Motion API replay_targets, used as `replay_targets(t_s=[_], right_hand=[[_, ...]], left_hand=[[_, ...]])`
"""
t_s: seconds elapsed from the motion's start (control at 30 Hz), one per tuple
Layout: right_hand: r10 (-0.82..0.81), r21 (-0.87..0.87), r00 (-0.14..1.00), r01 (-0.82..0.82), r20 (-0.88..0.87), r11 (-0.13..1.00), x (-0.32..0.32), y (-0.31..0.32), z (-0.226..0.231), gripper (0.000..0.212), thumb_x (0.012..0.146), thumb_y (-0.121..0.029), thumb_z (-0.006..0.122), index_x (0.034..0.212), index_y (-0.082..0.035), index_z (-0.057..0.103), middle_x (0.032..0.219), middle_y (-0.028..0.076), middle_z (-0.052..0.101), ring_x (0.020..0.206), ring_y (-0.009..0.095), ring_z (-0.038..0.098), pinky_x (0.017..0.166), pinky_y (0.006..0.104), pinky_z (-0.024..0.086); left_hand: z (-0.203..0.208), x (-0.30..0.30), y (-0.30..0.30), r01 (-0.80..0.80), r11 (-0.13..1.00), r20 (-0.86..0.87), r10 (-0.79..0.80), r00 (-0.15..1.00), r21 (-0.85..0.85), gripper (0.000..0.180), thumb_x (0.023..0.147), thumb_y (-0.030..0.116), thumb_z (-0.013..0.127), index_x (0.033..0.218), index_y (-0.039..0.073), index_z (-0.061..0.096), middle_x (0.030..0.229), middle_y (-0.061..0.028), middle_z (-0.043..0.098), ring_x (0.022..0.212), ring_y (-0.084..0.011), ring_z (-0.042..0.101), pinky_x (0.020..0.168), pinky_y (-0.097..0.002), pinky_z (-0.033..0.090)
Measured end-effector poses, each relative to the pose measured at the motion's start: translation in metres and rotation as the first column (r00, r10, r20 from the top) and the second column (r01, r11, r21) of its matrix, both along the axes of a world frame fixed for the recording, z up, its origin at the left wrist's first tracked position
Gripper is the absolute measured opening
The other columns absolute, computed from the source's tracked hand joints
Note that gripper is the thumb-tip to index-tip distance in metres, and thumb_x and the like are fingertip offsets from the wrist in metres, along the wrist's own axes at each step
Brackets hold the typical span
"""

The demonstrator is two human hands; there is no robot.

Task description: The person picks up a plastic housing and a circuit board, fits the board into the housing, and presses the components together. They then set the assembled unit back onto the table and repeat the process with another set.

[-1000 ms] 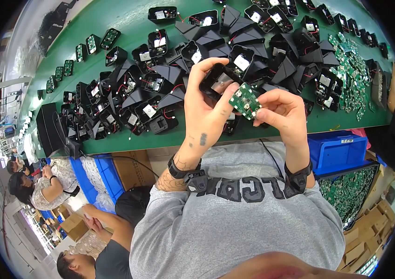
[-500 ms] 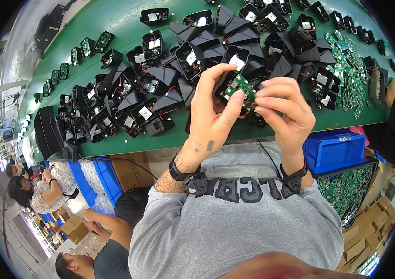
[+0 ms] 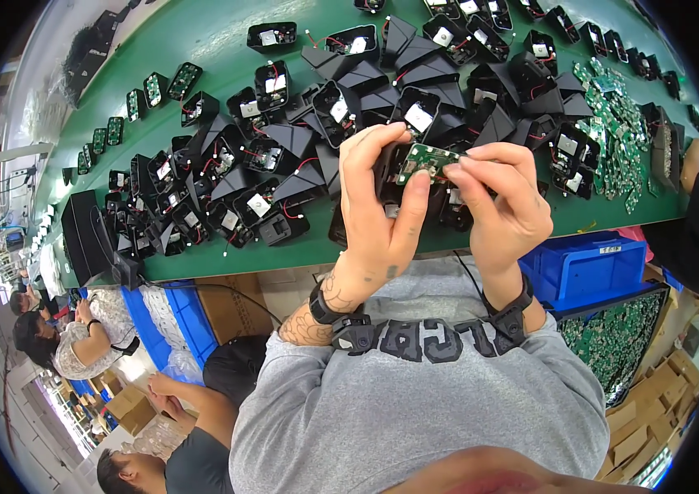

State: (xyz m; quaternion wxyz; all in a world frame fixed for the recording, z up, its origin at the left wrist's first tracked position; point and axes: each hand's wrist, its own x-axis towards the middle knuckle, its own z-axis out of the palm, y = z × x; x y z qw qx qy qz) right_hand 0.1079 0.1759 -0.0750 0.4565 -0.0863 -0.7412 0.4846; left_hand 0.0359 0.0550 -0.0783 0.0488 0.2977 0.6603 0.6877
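Above the near edge of the table, my left hand (image 3: pixel 372 206) is curled round a dark housing (image 3: pixel 390 169), mostly hidden by my fingers. My left thumb presses on a small green circuit board (image 3: pixel 429 156) that lies tilted over it. At the board's right end my right hand (image 3: pixel 510 193) is closed, thumb and fingertips pinching its edge. The fingers hide how the board meets the housing. Just beyond my hands sits an open black housing (image 3: pixel 419 103) with a white patch inside.
Many black housings with red wires crowd the green table (image 3: pixel 226 262). A heap of loose circuit boards (image 3: pixel 617 136) lies to the right. Filled housings (image 3: pixel 154 89) stand in a row at the left. Below the right edge is a blue bin (image 3: pixel 584 272). Other people sit at lower left.
The circuit board has turned flatter, its right end swinging up. My right fingers have shifted slightly left and now pinch its right edge.
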Motion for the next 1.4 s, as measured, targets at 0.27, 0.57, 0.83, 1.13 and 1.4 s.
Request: replay_targets(t_s=[0.27,0.57,0.83,1.13,1.4], right_hand=[[-0.023,0.155,0.985,-0.004,0.169,0.988,0.002,-0.005,0.015,0.016,0.068,0.003,0.075,0.083,-0.002,0.071,0.086,0.006,0.065,0.105,0.026,0.053,0.091,0.0361,0.041],[0.388,-0.614,0.921,-0.3,0.011,0.73,0.002,-0.007,-0.001,0.015,0.071,0.002,0.075,0.086,0.001,0.071,0.092,0.003,0.054,0.095,0.015,0.048,0.087,0.0288,0.038],[0.437,-0.685,0.899,-0.318,0.0,0.655,0.004,-0.01,0.001,0.01,0.072,-0.003,0.074,0.076,0.0,0.066,0.093,0.004,0.05,0.109,0.022,0.046,0.095,0.0352,0.034],[0.425,-0.672,0.902,-0.357,-0.069,0.649,0.003,-0.007,-0.001,0.01,0.073,-0.001,0.075,0.081,0.0,0.07,0.092,0.004,0.055,0.098,0.018,0.05,0.091,0.0326,0.038],[0.477,-0.656,0.879,-0.36,0.0,0.664,0.006,-0.004,0.002,0.01,0.07,-0.002,0.075,0.073,-0.001,0.065,0.09,0.004,0.05,0.105,0.022,0.048,0.093,0.0344,0.037]], left_hand=[[-0.001,-0.005,0.0,-0.127,0.992,-0.379,0.114,0.918,-0.009,0.045,0.083,0.004,0.062,0.124,-0.003,0.043,0.115,-0.0203,0.047,0.099,-0.0273,0.049,0.083,-0.0352,0.044],[0.0,-0.007,-0.002,-0.145,0.989,-0.55,0.124,0.826,0.005,0.048,0.076,0.0,0.067,0.12,0.002,0.047,0.114,-0.0207,0.051,0.102,-0.0317,0.05,0.081,-0.0384,0.046],[0.0,-0.007,-0.006,-0.167,0.984,-0.639,0.094,0.763,-0.055,0.043,0.084,0.009,0.063,0.121,0.002,0.041,0.114,-0.0222,0.049,0.101,-0.0276,0.049,0.084,-0.0363,0.044],[0.001,-0.004,-0.01,-0.146,0.985,-0.65,0.053,0.758,-0.09,0.039,0.085,0.012,0.063,0.118,0.004,0.043,0.112,-0.0212,0.049,0.101,-0.028,0.047,0.083,-0.0379,0.041],[-0.001,-0.001,-0.01,-0.135,0.99,-0.623,0.083,0.778,-0.037,0.041,0.082,0.009,0.065,0.118,0.005,0.046,0.113,-0.0209,0.049,0.1,-0.0306,0.05,0.081,-0.0394,0.045]])
